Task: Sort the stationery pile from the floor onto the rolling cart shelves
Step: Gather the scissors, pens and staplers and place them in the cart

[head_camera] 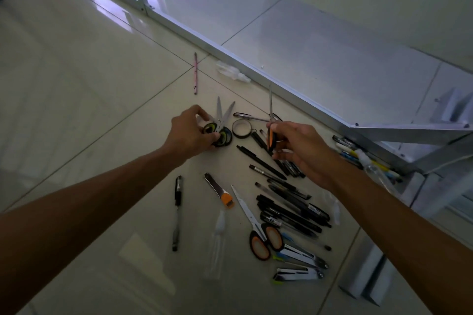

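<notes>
gathering scissors, by the look of it — left hand (190, 133) curled round the handles of the green-handled scissors (221, 125) on the floor (89, 89), right hand (299, 146) pinching orange-handled scissors (270, 120) upright, lifted. next: raise both clear, carry to the cart. rest of the pile (284, 202) just below the right wrist; metal frame (281, 79) close beyond — open tile on the left.

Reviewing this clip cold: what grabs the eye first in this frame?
Two bare arms reach in, each hand on scissors: the left hand grips green-handled scissors lying open on the floor, and the right hand holds orange-handled scissors blades up. Below them sprawls a heap of black pens.
</notes>
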